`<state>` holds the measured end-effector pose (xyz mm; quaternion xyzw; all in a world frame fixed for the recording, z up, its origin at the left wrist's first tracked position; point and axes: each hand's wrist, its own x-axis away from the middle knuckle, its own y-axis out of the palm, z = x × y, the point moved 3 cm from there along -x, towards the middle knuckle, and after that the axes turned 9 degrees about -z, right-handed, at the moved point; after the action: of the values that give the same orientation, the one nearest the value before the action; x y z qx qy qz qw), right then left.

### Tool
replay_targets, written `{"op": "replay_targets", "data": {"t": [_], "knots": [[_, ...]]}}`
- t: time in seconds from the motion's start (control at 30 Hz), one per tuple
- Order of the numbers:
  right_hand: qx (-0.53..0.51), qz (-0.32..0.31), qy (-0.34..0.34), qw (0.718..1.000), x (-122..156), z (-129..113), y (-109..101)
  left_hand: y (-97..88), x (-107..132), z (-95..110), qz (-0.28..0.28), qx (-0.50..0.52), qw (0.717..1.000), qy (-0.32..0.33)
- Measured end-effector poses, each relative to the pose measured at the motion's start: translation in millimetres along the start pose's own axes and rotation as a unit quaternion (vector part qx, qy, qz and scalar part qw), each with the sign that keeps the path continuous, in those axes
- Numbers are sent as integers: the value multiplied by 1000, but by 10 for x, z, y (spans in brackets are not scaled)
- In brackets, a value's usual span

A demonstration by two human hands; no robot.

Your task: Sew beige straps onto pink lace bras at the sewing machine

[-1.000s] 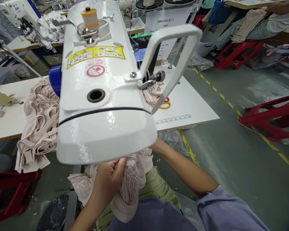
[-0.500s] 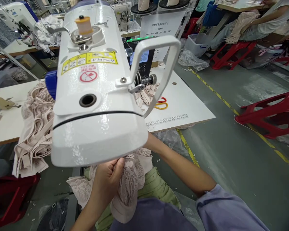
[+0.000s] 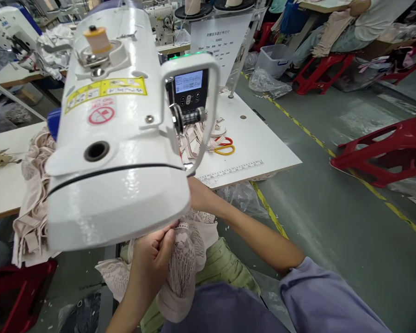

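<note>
Close in front of me stands a white sewing machine (image 3: 118,199), its head covering the needle area. Just below its front edge my left hand (image 3: 156,252) pinches a beige lace garment (image 3: 183,263) between thumb and fingers. The lace hangs down over my lap, with another lace part spread out to the left of my wrist. My right hand (image 3: 197,194) reaches in behind the machine head's right side. Its fingers are hidden there, so whether they grip the cloth does not show.
Scissors with red and yellow handles (image 3: 224,147) lie by beige straps (image 3: 194,138) on the white table (image 3: 263,138), behind a printed ruler. A lit control panel (image 3: 189,88) stands behind. Beige pieces (image 3: 34,194) hang at left. Red stools (image 3: 384,152) stand on the floor; another person sits at back right.
My view has shifted, so the machine head appears further left and more of the control panel shows. My left hand keeps its pinch on the lace, nearly in the same place.
</note>
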<state>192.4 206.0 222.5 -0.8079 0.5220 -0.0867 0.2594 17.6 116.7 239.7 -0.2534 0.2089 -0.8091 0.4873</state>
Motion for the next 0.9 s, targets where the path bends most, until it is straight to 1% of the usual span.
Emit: {"op": "replay_targets", "data": {"t": [0.13,0.23,0.33,0.47,0.57,0.67,0.9], "knots": [[-1,2,-14,1000,-31,44,44,0,49,-47,29,-80,996,26],[-4,30,-31,999,-43,75,65,5,66,-62,49,-149,986,56],[-14,60,-48,997,-51,89,82,15,83,-44,51,-187,978,77],[-11,58,-41,997,-59,77,108,11,115,0,71,-206,975,53],[-13,56,-30,998,-55,69,107,21,124,36,81,-204,974,60],[-19,60,-44,997,-44,67,100,51,114,50,68,-208,973,79],[-33,87,-81,992,-16,109,106,91,96,26,54,-246,963,97]]}}
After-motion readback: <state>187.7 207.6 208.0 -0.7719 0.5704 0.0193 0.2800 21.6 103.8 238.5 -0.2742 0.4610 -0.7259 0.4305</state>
